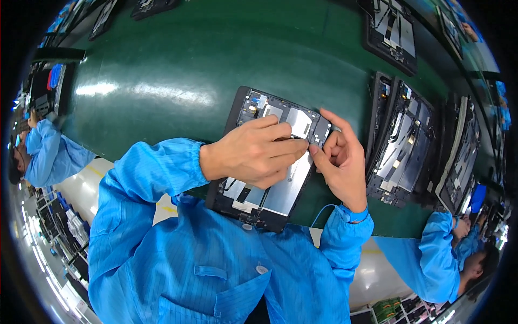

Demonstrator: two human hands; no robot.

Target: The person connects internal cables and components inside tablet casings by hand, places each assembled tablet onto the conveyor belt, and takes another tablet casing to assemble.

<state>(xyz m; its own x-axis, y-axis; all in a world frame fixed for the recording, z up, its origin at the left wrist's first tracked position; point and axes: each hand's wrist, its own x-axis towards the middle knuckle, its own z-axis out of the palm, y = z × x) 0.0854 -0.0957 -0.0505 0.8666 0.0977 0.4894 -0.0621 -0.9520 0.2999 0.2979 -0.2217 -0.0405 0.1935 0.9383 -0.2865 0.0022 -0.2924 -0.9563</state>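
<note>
An opened tablet body (270,200), black-framed with silver shields and small boards inside, lies tilted on the green conveyor belt (162,65) in front of me. My left hand (253,154) rests over its middle, fingers curled and pinching something thin near the upper right corner; what it grips is too small to make out. My right hand (340,162) holds the tablet's right edge, index finger raised along the upper corner and thumb pressed against the side. Both sleeves are blue.
Two more opened tablets (402,146) lean to the right, with another (394,32) at the far upper right and more at the top left (105,16). Co-workers in blue coats stand at the left (48,156) and lower right (448,259).
</note>
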